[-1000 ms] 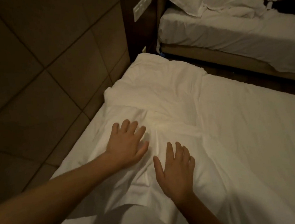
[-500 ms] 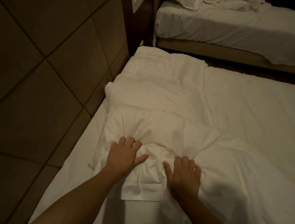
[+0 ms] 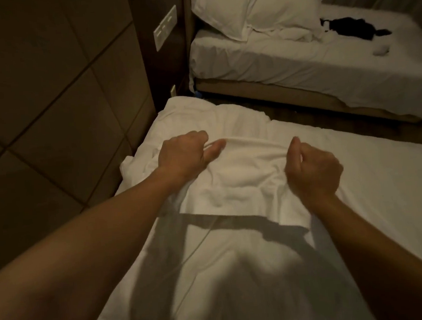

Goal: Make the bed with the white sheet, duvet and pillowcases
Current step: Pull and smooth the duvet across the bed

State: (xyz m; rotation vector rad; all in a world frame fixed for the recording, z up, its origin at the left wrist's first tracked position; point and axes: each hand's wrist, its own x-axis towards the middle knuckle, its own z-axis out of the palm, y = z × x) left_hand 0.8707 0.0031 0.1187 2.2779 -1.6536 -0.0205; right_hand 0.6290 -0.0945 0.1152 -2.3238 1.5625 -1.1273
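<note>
Head view: both hands' fingers grip pillowcase point(image 3: 243, 172) edge; second bed point(image 3: 298, 59) beyond.

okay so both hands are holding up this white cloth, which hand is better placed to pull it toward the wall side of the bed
Probably the left hand. It grips the white cloth on the side nearest the tiled wall; the right hand grips the far end and would have to cross over.

Hands point(image 3: 248, 162) grip pillowcase point(image 3: 239, 177) (white).
</note>
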